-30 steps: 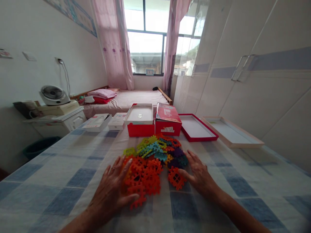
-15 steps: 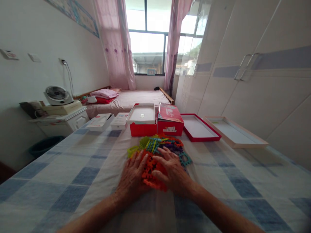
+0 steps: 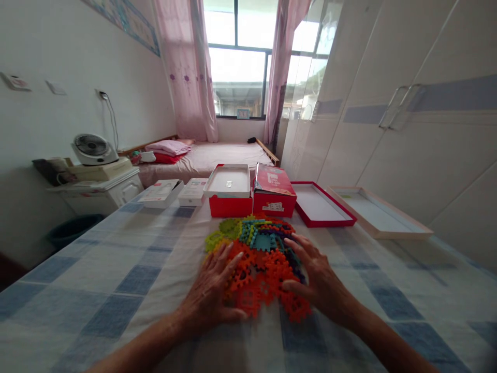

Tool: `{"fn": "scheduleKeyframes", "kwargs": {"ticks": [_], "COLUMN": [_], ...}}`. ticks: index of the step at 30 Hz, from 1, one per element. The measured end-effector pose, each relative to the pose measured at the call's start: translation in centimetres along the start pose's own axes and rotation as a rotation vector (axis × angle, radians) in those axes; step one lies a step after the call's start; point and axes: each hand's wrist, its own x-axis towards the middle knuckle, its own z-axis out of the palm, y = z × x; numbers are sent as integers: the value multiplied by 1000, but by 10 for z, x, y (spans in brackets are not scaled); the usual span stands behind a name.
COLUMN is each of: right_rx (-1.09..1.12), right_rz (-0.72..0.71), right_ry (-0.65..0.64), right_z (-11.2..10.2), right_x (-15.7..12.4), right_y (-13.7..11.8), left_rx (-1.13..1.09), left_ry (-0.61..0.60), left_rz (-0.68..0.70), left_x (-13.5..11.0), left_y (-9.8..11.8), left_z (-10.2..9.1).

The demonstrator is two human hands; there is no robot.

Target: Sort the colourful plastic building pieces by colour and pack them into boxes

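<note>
Between my hands lies a pile of plastic interlocking building pieces with toothed edges. Orange pieces [image 3: 248, 300] make up the near part, and teal pieces [image 3: 263, 241] sit in the middle. Yellow-green pieces [image 3: 230, 226] lie at the far left of the pile, with dark purple ones partly hidden on the right. My left hand [image 3: 213, 285] rests against the left side of the heap, fingers spread. On the right side, my right hand [image 3: 316, 272] has its fingers stretched apart over the pile's edge. Neither hand grips a piece.
Behind the pile stand a red box [image 3: 275, 191] and an open red-and-white box [image 3: 230, 206]. Two white boxes, one of them a small white box [image 3: 193, 192], are further left. To the right lie a red-rimmed tray [image 3: 325, 204] and a cream-rimmed tray [image 3: 380, 212]. A checked cloth [image 3: 147, 311] covers the table.
My right hand has moved right, away from my left, uncovering more of the orange and teal pieces. The orange pieces are spread wider and nearer to me. My left hand's thumb now shows.
</note>
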Motion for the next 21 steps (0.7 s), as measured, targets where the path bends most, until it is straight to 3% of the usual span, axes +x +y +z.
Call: {"fn": "scheduleKeyframes", "kwargs": {"ticks": [4,9,14,17,21], "right_rx": [26,142,92,30,84], "right_rz": [50,88,315,393,340], "right_ry": [-148,-52,120,164,128], "right_z": [11,22,9,11,21], "right_x": [-22,-11,4,1,-1], "right_y": [3,-9,17,37,39], "left_rx": [34,-104,-285,-370,-556], "left_ry": [67,242,322,308,223], "left_rz": [-40,-84,-357,-377,-355], "left_x": [7,48,83,82,72], "left_y": [3,6,-31,-53,-66], "left_z": [8,-11,-24,-14,1]}}
